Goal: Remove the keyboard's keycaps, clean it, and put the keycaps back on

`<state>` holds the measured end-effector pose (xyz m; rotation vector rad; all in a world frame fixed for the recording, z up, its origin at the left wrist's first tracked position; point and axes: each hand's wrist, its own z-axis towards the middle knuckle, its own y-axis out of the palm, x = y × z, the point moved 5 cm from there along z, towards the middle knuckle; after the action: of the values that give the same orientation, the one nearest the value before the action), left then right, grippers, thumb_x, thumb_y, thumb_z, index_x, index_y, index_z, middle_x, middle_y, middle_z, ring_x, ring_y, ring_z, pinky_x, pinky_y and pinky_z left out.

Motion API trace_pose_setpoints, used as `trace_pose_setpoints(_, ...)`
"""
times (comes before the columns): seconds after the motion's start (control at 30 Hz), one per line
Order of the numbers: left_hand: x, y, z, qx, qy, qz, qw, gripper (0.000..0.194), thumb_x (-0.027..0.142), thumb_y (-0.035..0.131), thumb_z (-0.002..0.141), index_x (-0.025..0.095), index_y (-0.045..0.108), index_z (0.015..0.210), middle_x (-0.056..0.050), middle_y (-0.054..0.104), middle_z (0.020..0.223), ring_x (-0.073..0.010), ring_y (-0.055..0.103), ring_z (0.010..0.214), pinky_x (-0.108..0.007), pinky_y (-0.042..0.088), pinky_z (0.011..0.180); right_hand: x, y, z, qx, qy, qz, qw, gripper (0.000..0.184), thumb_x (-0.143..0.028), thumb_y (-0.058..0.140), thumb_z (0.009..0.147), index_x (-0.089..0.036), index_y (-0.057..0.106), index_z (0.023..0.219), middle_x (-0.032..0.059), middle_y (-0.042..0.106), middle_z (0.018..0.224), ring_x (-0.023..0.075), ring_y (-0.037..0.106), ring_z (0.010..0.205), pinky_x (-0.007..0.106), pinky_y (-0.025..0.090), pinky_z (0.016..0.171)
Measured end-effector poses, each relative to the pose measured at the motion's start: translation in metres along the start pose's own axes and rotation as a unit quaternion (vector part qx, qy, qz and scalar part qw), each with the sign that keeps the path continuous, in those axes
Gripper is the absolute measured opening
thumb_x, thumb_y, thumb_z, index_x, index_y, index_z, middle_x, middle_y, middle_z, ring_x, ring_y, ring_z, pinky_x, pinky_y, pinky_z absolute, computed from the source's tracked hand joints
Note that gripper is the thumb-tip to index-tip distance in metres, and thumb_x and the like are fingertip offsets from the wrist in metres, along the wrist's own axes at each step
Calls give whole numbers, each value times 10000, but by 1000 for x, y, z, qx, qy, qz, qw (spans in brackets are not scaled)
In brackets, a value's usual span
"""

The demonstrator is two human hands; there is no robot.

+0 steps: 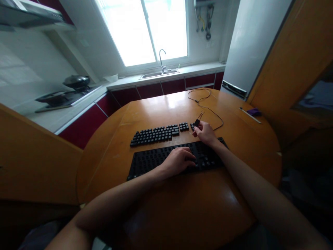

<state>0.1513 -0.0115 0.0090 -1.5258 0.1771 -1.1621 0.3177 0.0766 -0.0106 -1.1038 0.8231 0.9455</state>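
Observation:
A black keyboard (153, 158) lies on the wooden table in front of me, with many of its keycaps off. My left hand (180, 159) is over its middle, the fingers bent and a gap between fingertips and thumb; nothing shows in them. Between the fingers of my right hand (204, 132), above the keyboard's back right part, is a small keycap puller (197, 123) with a black body and thin wire prongs pointing up and away. Behind the keyboard sit rows of loose black keycaps (152, 135), with a smaller group (184, 126) to their right.
The round wooden table (109, 146) carries a thin cable (212, 109) looping at the back right. A slim white stick (250, 115) and a purple cloth-like item (254, 111) lie near its right edge. Beyond are a sink (152, 74), a stove with a pan (76, 81) and a fridge (253, 45).

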Motion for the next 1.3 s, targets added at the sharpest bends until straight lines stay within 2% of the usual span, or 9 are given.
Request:
trace_pose_setpoints(0.23,0,11,-11,56,34,30,997,120,166,681,884,204,757,968,-51,683,952,-191,655,881,-310,548,837,-3,5,-4,-5,-10,18,1000,39,-185,548,855,-178,569,823,40,697,635,170,695,575,235,528,562)
trace_pose_setpoints(0.4,0,17,-14,70,50,48,995,123,152,639,910,179,729,989,-71,658,972,-202,629,908,-332,550,868,-3,12,-6,-21,-15,51,998,37,-197,547,854,-176,565,830,39,693,634,171,688,560,238,531,545)
trace_pose_setpoints(0.7,3,19,-15,88,56,46,994,126,129,606,925,163,721,963,-73,639,958,-191,607,904,-332,549,871,4,12,-3,2,-4,106,994,56,-236,575,832,-181,568,827,41,702,620,169,675,538,237,529,518)
trace_pose_setpoints(0.87,1,14,-14,63,47,15,997,115,172,640,927,150,733,991,-72,651,967,-188,617,903,-319,540,874,6,12,-2,0,-6,96,995,41,-226,562,836,-186,560,827,38,701,618,171,679,539,237,518,512)
trace_pose_setpoints(1.0,2,9,-14,30,49,4,998,187,255,674,921,155,743,1064,-78,655,1000,-197,624,931,-324,528,892,5,12,-2,-6,-12,83,996,50,-233,564,844,-185,561,831,38,704,624,170,682,547,236,518,521)
trace_pose_setpoints(1.1,2,6,-10,10,38,-14,999,233,266,734,876,173,756,1089,-67,654,977,-190,631,895,-309,530,860,5,13,-2,-11,-11,85,996,45,-227,570,846,-185,559,834,37,699,622,171,682,549,240,528,529)
trace_pose_setpoints(1.3,-1,4,3,-22,-14,-24,999,241,215,853,739,193,803,973,-22,641,839,-159,606,748,-281,508,733,6,14,-3,-12,-8,91,996,36,-217,567,848,-187,558,829,36,699,629,169,679,540,239,528,523)
